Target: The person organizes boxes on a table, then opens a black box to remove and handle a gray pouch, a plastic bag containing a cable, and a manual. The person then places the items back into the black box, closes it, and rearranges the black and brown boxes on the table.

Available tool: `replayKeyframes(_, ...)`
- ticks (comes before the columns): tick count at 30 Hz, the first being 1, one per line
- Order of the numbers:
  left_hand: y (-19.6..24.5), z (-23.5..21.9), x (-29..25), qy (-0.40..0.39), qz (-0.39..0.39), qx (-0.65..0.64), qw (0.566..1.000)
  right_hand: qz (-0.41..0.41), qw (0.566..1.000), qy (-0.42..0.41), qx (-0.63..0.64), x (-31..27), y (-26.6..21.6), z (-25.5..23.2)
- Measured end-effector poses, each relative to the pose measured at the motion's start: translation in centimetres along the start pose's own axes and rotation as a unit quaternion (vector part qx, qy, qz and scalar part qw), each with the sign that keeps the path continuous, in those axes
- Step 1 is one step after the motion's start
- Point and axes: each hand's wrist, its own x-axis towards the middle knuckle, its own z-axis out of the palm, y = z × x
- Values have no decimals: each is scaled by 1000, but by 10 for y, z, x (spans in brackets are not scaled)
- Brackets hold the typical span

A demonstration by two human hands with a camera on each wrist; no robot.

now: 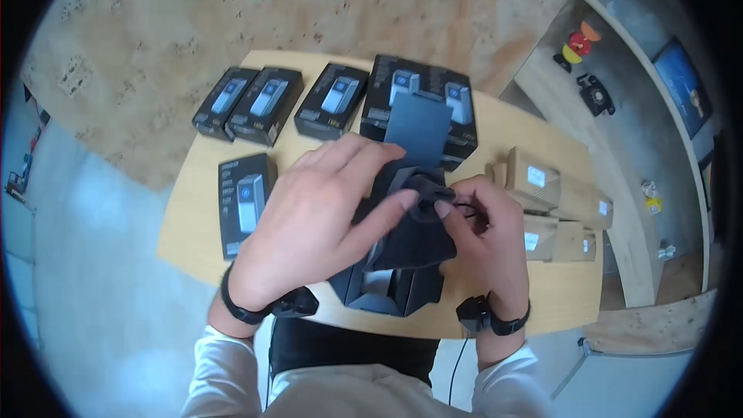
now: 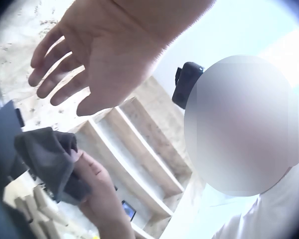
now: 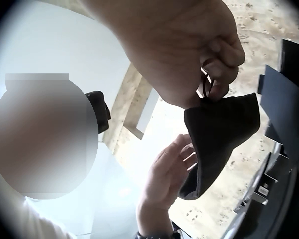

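A dark cloth pouch (image 1: 414, 244) hangs over an opened black box (image 1: 387, 298) near the table's front edge. My right hand (image 1: 495, 236) pinches the pouch by its gathered top; in the right wrist view, fingers of that hand (image 3: 194, 55) curl round its dark cord above the cloth (image 3: 217, 137). My left hand (image 1: 306, 209) is beside the pouch, its thumb tip close to the top; whether it touches cannot be told. The left wrist view shows this hand (image 2: 97, 55) with fingers spread, holding nothing. What the pouch contains is hidden.
Several black printed boxes (image 1: 331, 101) stand along the table's far and left sides. A dark flat panel (image 1: 418, 128) rises behind the pouch. Small brown cartons (image 1: 534, 178) lie at the right. Beyond the table, a curved shelf (image 1: 569, 101) holds a black telephone (image 1: 596, 94).
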Motion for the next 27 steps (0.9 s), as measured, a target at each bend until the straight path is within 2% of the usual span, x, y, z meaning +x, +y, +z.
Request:
replayKeyframes(3, 5, -3, 24, 22, 56, -11, 998, -47, 998, -1, -31, 15, -22, -10)
replayKeyframes(5, 0, 3, 31, -16, 103, -30, 994, -47, 999, 2, -17, 21, -21, -10)
replayKeyframes(10, -13, 9, 37, -20, 93, -6, 995, -73, 997, 6, -10, 32, -17, -8)
replayKeyframes(13, -18, 3, 40, -13, 124, 4, 992, -49, 999, -14, 14, 31, -14, -11)
replayKeyframes(14, -19, 1, 39, -5, 104, -3, 995, -51, 999, -10, 15, 31, -14, -13)
replayKeyframes(16, -20, -1, 41, 5, 87, -6, 996, 20, 997, 9, 74, 31, -12, -18)
replayKeyframes(20, -20, 1, 44, 43, 94, 3, 995, -5, 993, 31, 115, 31, -9, -21)
replayKeyframes(22, -19, 4, 44, 48, 87, 6, 995, -25, 972, 63, 224, 32, -11, -21)
replayKeyframes(26, -14, 6, 43, 53, 110, -10, 993, -24, 983, 68, 167, 31, -14, -27)
replayKeyframes(27, -13, 6, 42, 55, 117, -9, 992, -64, 994, 71, 55, 31, -18, -28)
